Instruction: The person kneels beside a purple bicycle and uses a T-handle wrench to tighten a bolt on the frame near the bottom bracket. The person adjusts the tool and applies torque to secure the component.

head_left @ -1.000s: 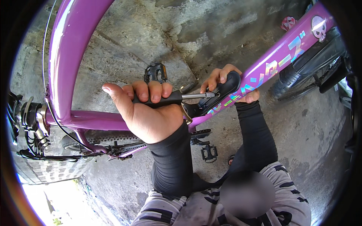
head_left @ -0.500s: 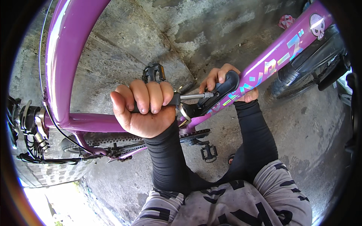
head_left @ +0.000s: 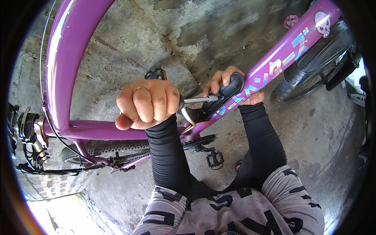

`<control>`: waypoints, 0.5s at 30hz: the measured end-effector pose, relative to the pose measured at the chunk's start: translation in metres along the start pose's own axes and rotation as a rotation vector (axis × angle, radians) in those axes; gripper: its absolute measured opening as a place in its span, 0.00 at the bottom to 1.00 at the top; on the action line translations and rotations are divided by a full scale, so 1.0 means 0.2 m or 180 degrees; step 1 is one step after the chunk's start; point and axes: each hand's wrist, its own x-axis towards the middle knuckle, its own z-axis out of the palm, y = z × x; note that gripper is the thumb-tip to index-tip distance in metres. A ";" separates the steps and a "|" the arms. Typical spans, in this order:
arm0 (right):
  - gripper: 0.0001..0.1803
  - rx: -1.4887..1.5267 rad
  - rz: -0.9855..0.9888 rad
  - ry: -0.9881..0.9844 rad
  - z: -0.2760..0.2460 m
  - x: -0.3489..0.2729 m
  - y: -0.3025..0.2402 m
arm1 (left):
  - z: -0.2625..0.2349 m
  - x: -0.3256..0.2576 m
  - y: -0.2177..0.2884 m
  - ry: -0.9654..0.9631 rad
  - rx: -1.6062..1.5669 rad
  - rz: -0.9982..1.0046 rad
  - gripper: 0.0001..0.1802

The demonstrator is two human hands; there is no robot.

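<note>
My left hand [head_left: 148, 103] is closed in a fist round the handle of a screwdriver [head_left: 197, 100], its back turned up and a ring on one finger. The metal shaft points right, its tip at a black bottle cage [head_left: 235, 84] on the slanting tube of a purple bicycle frame [head_left: 261, 69]. Fingers of my right hand [head_left: 217, 81] press on the cage from the far side; its thumb side shows below the tube, so the hand wraps both. A bent gold-coloured metal piece [head_left: 189, 119] sits under the screwdriver. The tip's exact seat is too small to make out.
One pedal [head_left: 156, 73] sticks up behind my left hand, another [head_left: 215, 159] lies below the chainring. A tyre with a black mudguard [head_left: 309, 74] is at right. Cables and the rear derailleur side [head_left: 35, 129] crowd the left. A stained concrete wall [head_left: 211, 27] stands behind.
My left hand has rolled over with the screwdriver, from palm and fingertips showing to its back showing. My right hand keeps its hold; the view has shifted slightly.
</note>
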 end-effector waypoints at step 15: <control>0.37 0.0084 0.0074 0.0026 0.01 0.00 0.02 | 0.33 0.00 0.01 0.3443 0.1368 0.0041 0.15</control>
